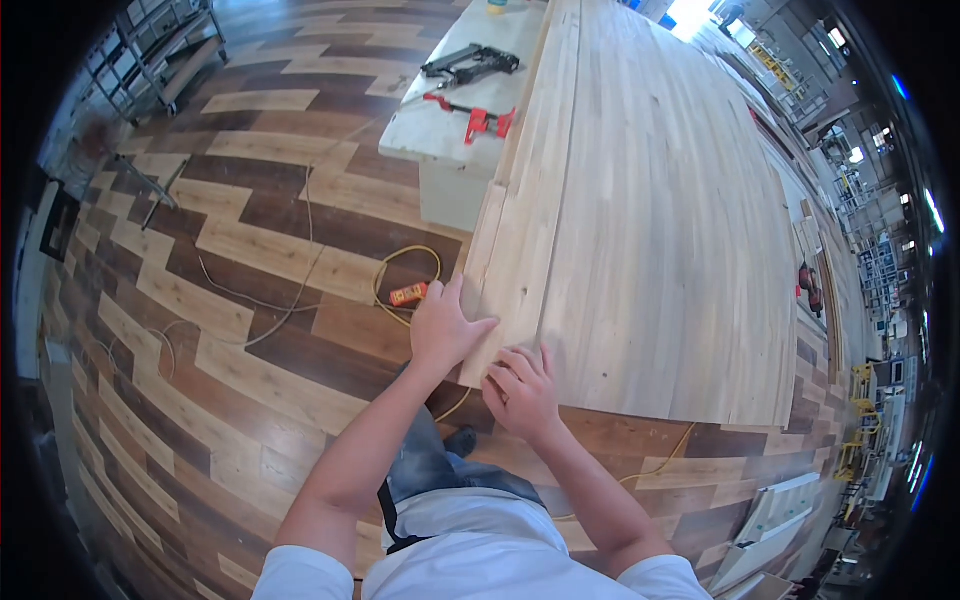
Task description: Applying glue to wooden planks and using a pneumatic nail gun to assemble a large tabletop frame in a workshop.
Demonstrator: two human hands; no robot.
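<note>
A narrow light wooden board [521,285] lies along the left side of a large wooden panel [665,250], with a thin dark seam between them. My left hand [445,325] grips the board's left edge near its close end, thumb spread over the top and fingers along the side. At the near end, my right hand [524,392] has its fingers bent over the board's corner beside the seam. The underside of that grip is hidden. A thin wooden strip [482,240] runs along the board's outer left edge.
On a white bench [440,140] beyond lie a black nail gun [470,64] and a red clamp [482,122]. A yellow cord [436,262] with a red-orange block [408,294] and a pale hose [290,312] lie on the wood-patterned floor. Right of the panel is a red-black power tool [810,288].
</note>
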